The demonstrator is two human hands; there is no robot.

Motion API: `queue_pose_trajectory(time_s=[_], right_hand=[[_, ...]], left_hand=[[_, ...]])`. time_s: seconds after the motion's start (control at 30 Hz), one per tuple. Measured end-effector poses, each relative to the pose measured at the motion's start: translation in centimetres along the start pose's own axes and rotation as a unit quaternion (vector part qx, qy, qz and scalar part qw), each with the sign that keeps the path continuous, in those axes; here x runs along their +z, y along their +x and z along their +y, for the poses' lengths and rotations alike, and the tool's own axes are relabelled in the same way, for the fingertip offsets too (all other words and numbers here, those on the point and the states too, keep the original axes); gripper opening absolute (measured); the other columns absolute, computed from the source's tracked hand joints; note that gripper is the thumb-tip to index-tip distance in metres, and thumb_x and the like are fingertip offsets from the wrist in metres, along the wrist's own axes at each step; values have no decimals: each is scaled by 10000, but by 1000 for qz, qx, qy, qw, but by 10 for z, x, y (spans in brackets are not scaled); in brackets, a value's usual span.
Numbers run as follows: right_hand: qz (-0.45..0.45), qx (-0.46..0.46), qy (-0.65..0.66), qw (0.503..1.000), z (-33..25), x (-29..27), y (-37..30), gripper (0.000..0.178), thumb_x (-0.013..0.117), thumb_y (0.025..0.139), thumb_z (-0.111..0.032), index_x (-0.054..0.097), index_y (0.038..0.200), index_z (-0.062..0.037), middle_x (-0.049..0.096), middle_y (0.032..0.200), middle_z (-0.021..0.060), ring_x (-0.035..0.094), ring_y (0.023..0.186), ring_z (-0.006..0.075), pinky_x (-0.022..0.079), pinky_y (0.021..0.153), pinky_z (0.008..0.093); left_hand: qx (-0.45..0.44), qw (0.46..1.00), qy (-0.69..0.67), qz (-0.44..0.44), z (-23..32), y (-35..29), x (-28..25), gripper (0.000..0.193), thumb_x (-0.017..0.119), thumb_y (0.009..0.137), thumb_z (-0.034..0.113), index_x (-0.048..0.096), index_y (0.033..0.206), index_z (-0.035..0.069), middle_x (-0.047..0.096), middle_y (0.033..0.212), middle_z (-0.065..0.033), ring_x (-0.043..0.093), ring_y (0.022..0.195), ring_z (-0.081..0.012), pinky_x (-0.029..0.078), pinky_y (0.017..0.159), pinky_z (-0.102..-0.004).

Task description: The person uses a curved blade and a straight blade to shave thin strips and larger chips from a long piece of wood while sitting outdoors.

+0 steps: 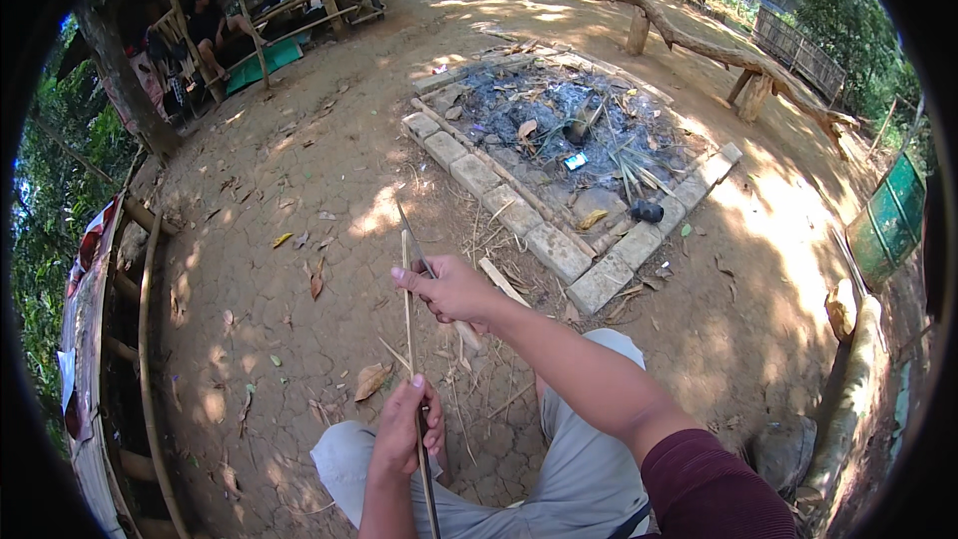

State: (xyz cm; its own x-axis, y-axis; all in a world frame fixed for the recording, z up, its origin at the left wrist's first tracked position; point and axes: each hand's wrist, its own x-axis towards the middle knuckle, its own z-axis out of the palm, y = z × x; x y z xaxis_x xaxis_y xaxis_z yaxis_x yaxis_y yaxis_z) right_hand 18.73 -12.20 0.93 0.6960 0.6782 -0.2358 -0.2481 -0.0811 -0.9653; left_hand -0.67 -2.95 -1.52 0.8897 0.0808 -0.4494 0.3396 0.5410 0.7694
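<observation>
Between my knees, my left hand is closed round a long thin strip of wood or bamboo. The strip stands up past my fingers, pale on its upper part, and its dark lower end runs down toward my lap. My right hand grips a knife farther up. The narrow blade points away from me and lies close beside the strip's upper end; whether they touch I cannot tell. Below my right fist the pale handle end shows. A curled shaving sticks out by the strip above my left hand.
Ahead to the right, a fire pit edged with blocks holds ash and litter. A log bench stands beyond it, a green drum at right. Leaves and wood slivers litter the cracked earth. A person sits under the shelter, far left.
</observation>
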Motion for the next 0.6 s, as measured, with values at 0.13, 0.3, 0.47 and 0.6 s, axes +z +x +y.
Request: queue_pose_trajectory(time_s=[0.13, 0.3, 0.47, 0.6], right_hand=[[53, -27, -75, 995, -6, -2, 0, 474, 685, 909, -498, 615, 826, -37, 517, 629, 0, 471, 488, 97, 385, 437, 283], [84, -59, -109, 989, -4, -4, 2, 484, 675, 920, -478, 636, 807, -9, 574, 663, 32, 511, 554, 124, 427, 515, 318], [93, -71, -119, 986, -5, -5, 0, 479, 657, 934, -464, 650, 815, 0, 589, 673, 43, 520, 596, 135, 434, 573, 330], [92, -99, -124, 983, 3, -3, 8, 473, 648, 938, -460, 640, 795, -9, 576, 652, 41, 518, 596, 142, 426, 578, 335]], left_hand=[[13, 1000, -21, -5, 4, -3, 4, 391, 380, 1073, 403, 477, 1060, 24, 464, 623, -44, 370, 386, -100, 320, 336, -247], [24, 999, -14, -18, 7, -6, 5, 452, 344, 1077, 425, 485, 1116, -3, 494, 629, -67, 383, 387, -109, 329, 337, -259], [20, 1000, -14, -7, 6, -7, 7, 469, 329, 1078, 429, 487, 1120, -10, 512, 633, -88, 402, 391, -120, 345, 343, -267], [25, 999, 1, 21, 3, -8, 7, 470, 341, 1071, 446, 499, 1115, 5, 506, 614, -78, 389, 374, -115, 337, 333, -259]])
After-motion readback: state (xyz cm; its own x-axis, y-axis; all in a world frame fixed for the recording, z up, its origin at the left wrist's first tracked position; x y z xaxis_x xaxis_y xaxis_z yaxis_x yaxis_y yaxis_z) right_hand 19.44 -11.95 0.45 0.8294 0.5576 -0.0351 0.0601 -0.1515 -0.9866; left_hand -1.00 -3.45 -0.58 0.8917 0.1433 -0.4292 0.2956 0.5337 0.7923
